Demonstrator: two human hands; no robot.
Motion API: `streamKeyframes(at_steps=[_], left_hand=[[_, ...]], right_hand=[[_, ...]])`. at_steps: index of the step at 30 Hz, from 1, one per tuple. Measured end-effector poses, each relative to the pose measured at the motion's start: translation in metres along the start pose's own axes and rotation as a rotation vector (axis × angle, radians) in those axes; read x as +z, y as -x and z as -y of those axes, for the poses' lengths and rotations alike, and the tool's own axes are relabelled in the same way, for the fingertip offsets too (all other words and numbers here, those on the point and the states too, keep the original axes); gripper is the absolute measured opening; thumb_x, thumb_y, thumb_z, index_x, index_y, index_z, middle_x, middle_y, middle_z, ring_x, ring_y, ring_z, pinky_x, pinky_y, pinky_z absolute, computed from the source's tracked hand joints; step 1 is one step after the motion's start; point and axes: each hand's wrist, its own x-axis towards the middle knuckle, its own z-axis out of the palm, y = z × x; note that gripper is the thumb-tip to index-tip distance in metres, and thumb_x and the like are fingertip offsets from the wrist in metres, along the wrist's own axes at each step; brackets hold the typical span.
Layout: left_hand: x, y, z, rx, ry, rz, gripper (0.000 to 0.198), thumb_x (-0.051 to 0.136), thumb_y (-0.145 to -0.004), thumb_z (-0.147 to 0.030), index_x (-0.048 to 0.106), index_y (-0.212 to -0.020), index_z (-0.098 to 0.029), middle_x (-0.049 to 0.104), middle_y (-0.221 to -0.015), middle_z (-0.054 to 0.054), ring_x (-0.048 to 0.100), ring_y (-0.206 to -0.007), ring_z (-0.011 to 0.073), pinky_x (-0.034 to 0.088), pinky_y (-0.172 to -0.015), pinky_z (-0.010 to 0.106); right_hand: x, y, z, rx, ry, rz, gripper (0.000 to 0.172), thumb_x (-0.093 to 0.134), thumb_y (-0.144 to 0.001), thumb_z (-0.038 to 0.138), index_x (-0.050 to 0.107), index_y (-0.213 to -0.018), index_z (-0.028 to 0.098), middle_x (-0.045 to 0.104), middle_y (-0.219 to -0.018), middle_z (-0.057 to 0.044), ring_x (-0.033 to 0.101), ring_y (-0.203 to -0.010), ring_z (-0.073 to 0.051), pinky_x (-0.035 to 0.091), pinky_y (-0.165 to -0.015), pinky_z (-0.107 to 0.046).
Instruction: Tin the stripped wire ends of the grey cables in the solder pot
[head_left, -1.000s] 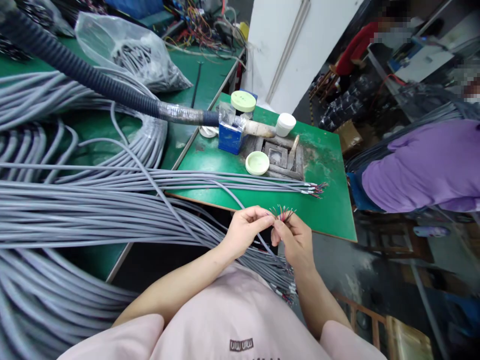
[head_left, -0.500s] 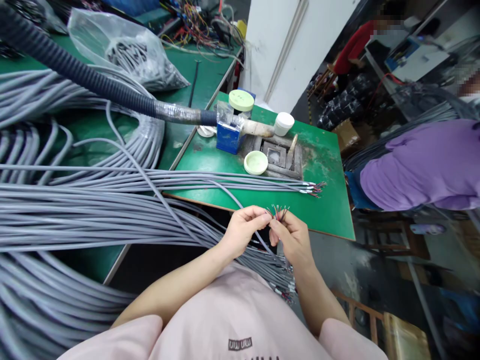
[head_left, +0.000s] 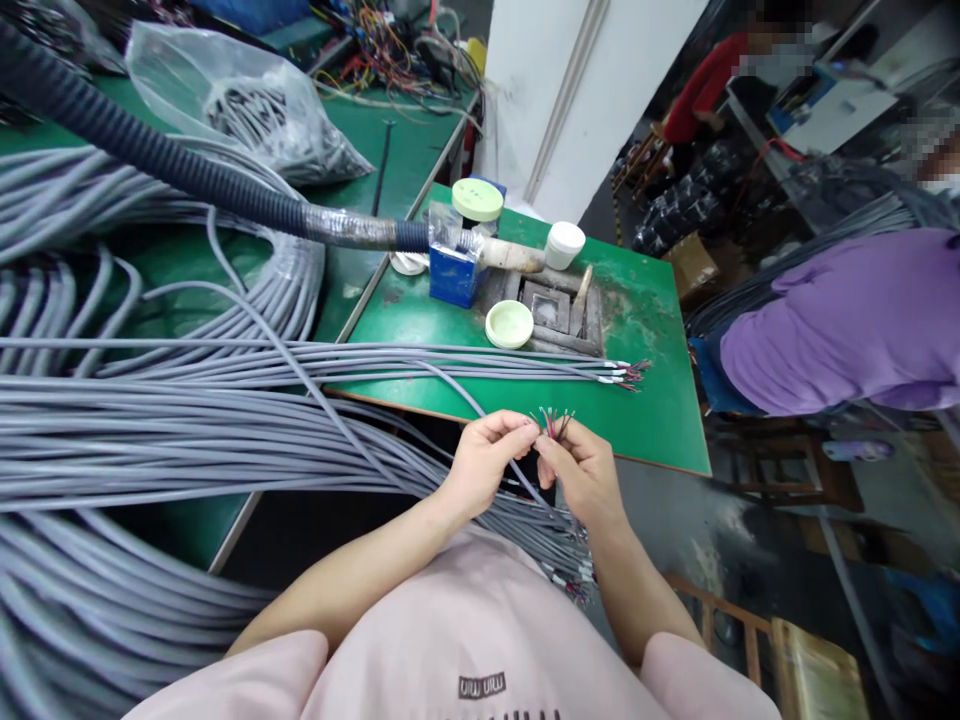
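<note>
Pinching thumb to fingertips, the left hand (head_left: pixel 484 455) of the worker in pink meets the left edge of a small fan of thin coloured wires (head_left: pixel 553 420); the strand it grips is too fine for me to pick out. The right hand (head_left: pixel 586 468) is curled nearly closed, thumb toward forefinger, holding the same wires below their spread tips. They stick up between the two hands, near the front edge of the green table (head_left: pixel 660 430).

One grey cable slants down behind the left hand. Just beyond both hands, a row of grey cables (head_left: pixel 450 365) lies across the table, white bands near their frayed ends. Past those sit a pale green dish (head_left: pixel 510 325), a square pot (head_left: pixel 551 310), a white tub (head_left: pixel 565 245) and a blue box (head_left: pixel 452 282), a black hose (head_left: pixel 225 190) reaching it. Someone in a purple top (head_left: pixel 840 320) is off to the right.
</note>
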Motion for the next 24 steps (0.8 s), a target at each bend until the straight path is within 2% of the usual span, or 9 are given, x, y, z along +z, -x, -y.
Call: streamKeyframes(at_steps=[7, 12, 24], left_hand=[[0.006, 0.002, 0.007, 0.064, 0.008, -0.066, 0.019, 0.078, -0.066, -0.032, 0.068, -0.068, -0.016, 0.059, -0.061, -0.003, 0.045, -0.055, 0.0054, 0.038, -0.057, 0.02], [0.006, 0.0, 0.004, 0.013, 0.002, -0.062, 0.021, 0.08, -0.062, -0.033, 0.071, -0.07, -0.017, 0.063, -0.063, -0.002, 0.047, -0.055, 0.0057, 0.04, -0.057, 0.02], [-0.001, -0.005, 0.006, 0.017, -0.014, -0.089, 0.024, 0.081, -0.06, -0.036, 0.073, -0.07, -0.016, 0.068, -0.069, 0.001, 0.052, -0.058, 0.0072, 0.042, -0.058, 0.021]], right_hand=[[0.002, -0.002, -0.001, -0.078, 0.075, -0.149, 0.016, 0.057, -0.088, 0.029, 0.054, -0.076, 0.019, 0.053, -0.052, 0.007, 0.05, -0.044, -0.006, 0.039, -0.048, -0.019], [-0.001, -0.005, 0.001, -0.079, 0.08, -0.15, 0.017, 0.057, -0.088, 0.029, 0.052, -0.075, 0.019, 0.051, -0.049, 0.008, 0.048, -0.042, -0.006, 0.038, -0.047, -0.019], [0.004, -0.014, 0.0, -0.083, 0.052, -0.167, 0.018, 0.058, -0.087, 0.03, 0.051, -0.074, 0.02, 0.052, -0.049, 0.007, 0.049, -0.042, -0.007, 0.04, -0.048, -0.02]])
